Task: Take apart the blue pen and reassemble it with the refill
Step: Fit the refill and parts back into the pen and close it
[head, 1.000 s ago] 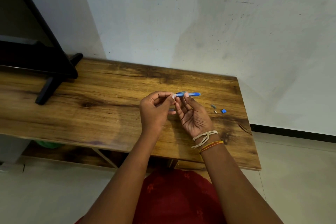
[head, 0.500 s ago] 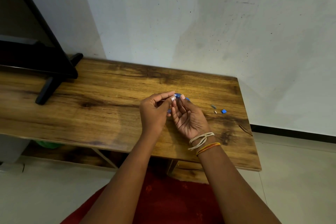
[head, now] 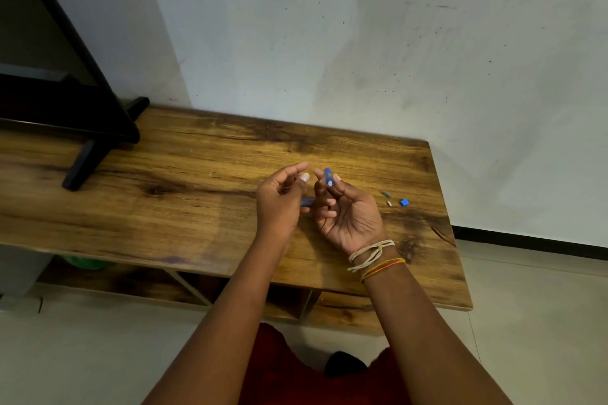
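Landmark: the blue pen barrel [head: 328, 177], held above the wooden tabletop [head: 197, 207]; every place below is given relative to it.
Right hand [head: 345, 210]: palm up, thumb and first fingers pinched on the barrel, which stands nearly upright with one end toward the camera. Judged reason: turning the end up lets the person look down the bore and line a part up with it.
Left hand [head: 279, 200]: just left of the barrel, fingers curled, thumb and forefinger drawn close as if pinching something thin. Whether it grasps a refill or spring I cannot tell; too fine to see.
Second blue piece [head: 307, 201]: below and left of the barrel, showing between the two hands. Probably the pen's other section; whether it lies on the tabletop or sits in the fingers is unclear.
Small parts: right of the barrel, well apart from it, lying on the tabletop: a grey piece [head: 385, 194], a pale piece [head: 389, 203] and a blue cap-like piece [head: 404, 202]. They sit clustered, apparently set aside within reach for reassembly.
Black stand [head: 85, 158]: far left of the barrel, out of the work.
Stage, as a judgement: the pen is apart, its pieces not yet rejoined.
Risk: the small parts lie toward the right end of the tabletop and could roll or be brushed off.
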The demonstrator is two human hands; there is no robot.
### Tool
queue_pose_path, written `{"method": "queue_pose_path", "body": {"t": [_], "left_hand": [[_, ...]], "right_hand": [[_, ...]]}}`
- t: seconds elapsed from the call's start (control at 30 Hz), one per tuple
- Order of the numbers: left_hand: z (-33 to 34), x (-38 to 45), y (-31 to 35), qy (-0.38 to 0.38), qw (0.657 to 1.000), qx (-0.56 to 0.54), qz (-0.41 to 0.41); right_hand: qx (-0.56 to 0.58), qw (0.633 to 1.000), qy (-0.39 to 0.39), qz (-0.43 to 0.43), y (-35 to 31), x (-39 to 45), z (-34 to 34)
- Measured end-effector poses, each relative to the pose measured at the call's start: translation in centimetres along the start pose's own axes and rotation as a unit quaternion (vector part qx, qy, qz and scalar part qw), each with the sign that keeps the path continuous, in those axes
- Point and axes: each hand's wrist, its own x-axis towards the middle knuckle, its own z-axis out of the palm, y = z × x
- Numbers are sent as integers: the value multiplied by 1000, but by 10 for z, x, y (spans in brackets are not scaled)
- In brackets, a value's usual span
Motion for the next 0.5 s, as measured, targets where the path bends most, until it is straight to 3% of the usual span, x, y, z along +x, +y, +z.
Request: {"method": "queue_pose_path", "body": {"t": [0.1,0.27,0.43,0.5], "left_hand": [[-1,1,-4,8,999,-3,-52],[-3,1,-2,-45,974,-143,-172],[-2,2,-1,-38,966,-172,-190],[-1,2,0,-29,961,-182,-204]], "right_hand": [[-14,999,-20,28,-2,-1,-1],[-69,991,-56,95,-6,-3,-2],[-131,988,-16,78,-10,-6,-4],[-170,984,35,50,-12,-7,-3]]}}
